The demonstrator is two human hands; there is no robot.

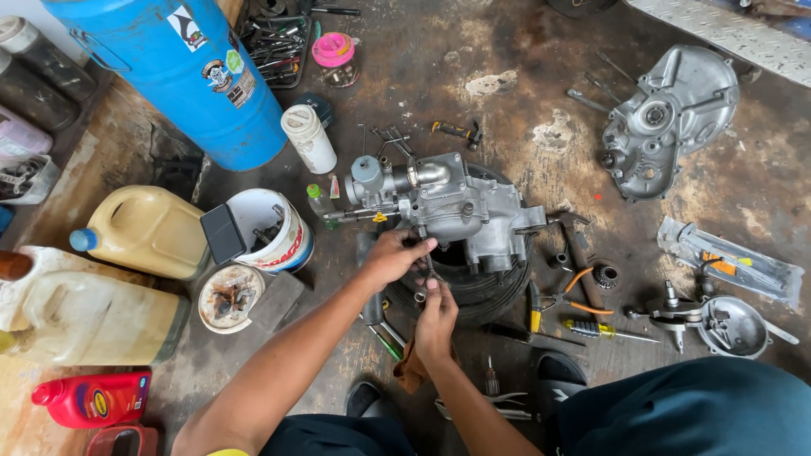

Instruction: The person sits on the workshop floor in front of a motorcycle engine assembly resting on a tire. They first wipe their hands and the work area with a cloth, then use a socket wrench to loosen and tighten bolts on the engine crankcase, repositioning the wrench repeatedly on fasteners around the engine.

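- Engine assembly [448,207]: grey cast-metal unit with a rounded carburettor-like body at its left end and a bent pipe on top; it sits on a black tyre [481,291] on the floor, about mid-floor, just ahead of the person's knees. Surfaces dull, oily, with several bolt bosses showing.
- Thin tool [429,268]: a slim dark shank running from the underside of the assembly down to the lower hand; its tip is hidden against the casting.
- Left hand [391,257]: fingers curled closed against the lower front edge of the assembly, steadying it beside the tool shank.
- Right hand [436,319]: fingers closed around the lower end of the thin tool, just below the left hand.
- Step in hand, as judged: working a fastener or small part on the near underside of the assembly, one hand bracing, the other driving. The next move seems to call for keeping the shank square to the casting and the unit steady on the tyre.
- Orange-handled pliers [568,300] and a yellow-handled screwdriver [596,329]: on the floor just right of the tyre.
- Engine side cover [672,118]: grey casting, towards the far right of the floor, well apart.
- White paint bucket [270,230]: left of the assembly, holding small parts.
- Blue drum [182,72]: far left corner.
- Yellowish jerrycans [148,230]: along the left edge.
- Red bottle [93,399]: near left corner.
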